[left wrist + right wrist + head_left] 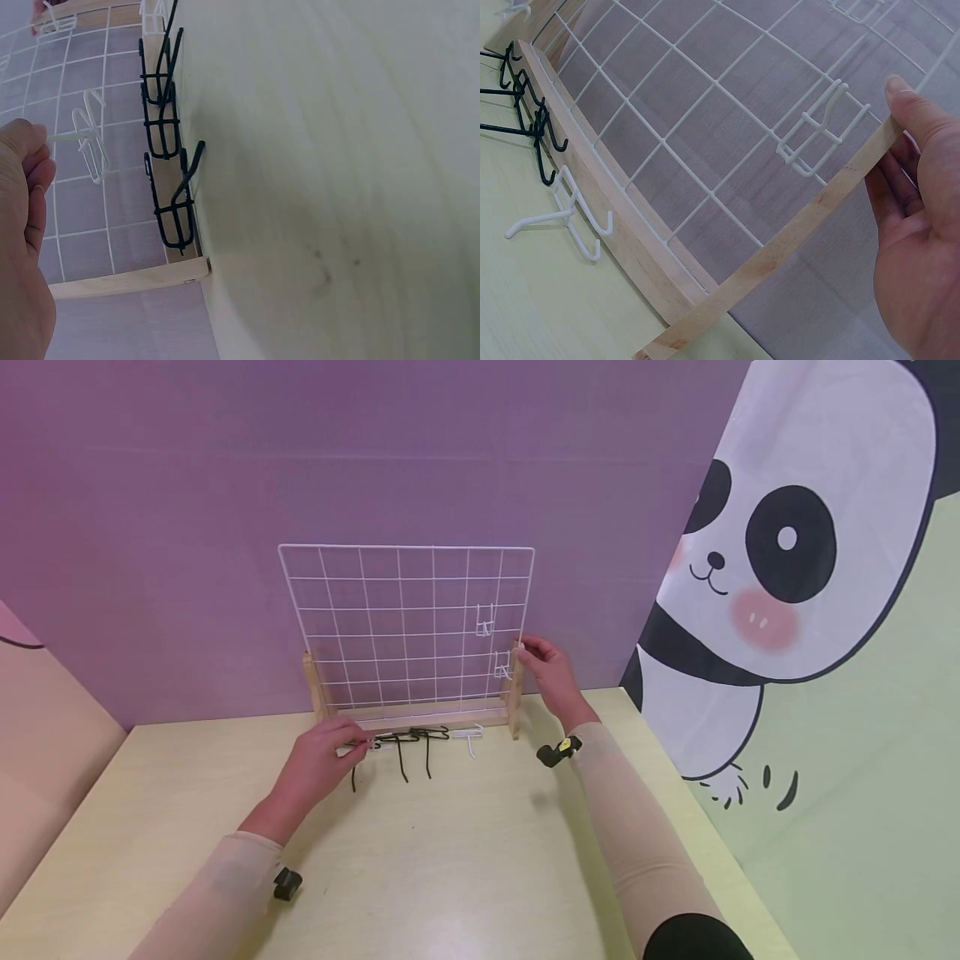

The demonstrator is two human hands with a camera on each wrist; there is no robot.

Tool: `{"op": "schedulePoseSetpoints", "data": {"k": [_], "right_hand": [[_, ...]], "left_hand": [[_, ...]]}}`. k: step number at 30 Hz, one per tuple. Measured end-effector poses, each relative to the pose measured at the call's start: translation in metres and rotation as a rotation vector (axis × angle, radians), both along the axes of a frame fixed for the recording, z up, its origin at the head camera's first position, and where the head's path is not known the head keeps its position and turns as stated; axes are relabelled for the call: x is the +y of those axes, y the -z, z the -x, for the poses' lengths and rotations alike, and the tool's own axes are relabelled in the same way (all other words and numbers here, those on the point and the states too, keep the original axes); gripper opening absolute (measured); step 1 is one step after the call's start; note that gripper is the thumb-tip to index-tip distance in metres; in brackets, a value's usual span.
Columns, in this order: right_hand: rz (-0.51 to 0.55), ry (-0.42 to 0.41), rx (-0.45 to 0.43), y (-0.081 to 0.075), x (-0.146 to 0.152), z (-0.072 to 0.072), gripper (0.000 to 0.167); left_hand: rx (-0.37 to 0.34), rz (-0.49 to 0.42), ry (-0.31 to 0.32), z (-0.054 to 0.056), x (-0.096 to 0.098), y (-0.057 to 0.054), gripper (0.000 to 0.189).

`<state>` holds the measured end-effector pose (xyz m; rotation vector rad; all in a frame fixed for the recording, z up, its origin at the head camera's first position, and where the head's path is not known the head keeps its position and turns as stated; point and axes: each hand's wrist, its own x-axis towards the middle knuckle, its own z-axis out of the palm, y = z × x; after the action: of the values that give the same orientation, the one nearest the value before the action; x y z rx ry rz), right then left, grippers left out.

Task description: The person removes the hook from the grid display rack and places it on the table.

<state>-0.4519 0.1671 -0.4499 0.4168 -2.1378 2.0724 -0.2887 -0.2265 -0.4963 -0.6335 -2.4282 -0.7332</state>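
Observation:
A white wire grid panel [416, 607] stands upright in a wooden stand [420, 717] at the back of the table. My left hand [318, 764] pinches a white wire hook [91, 142] by its prong between thumb and fingers, in front of the stand's left part. At the other end, my right hand [930, 202] grips the top of the stand's right wooden post [795, 232], thumb on one side and fingers behind. Two white hooks hang on the right of the grid, a lower one [821, 135] beside that post and an upper one [484, 625].
Several black wire hooks [169, 202] and one white hook [568, 214] lie in a row along the stand's front base. The pale table [435, 860] stretches toward me. Behind are a purple wall [405, 460] and, at right, a panda picture [817, 610].

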Motion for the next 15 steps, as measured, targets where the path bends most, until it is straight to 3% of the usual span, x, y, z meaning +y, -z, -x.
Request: {"op": "schedulePoseSetpoints", "data": {"k": [15], "right_hand": [[-0.002,-0.003,-0.011,-0.001,0.0,-0.001,0.037]], "left_hand": [[-0.125,0.053,-0.008,0.004,0.0,0.011,0.011]]}}
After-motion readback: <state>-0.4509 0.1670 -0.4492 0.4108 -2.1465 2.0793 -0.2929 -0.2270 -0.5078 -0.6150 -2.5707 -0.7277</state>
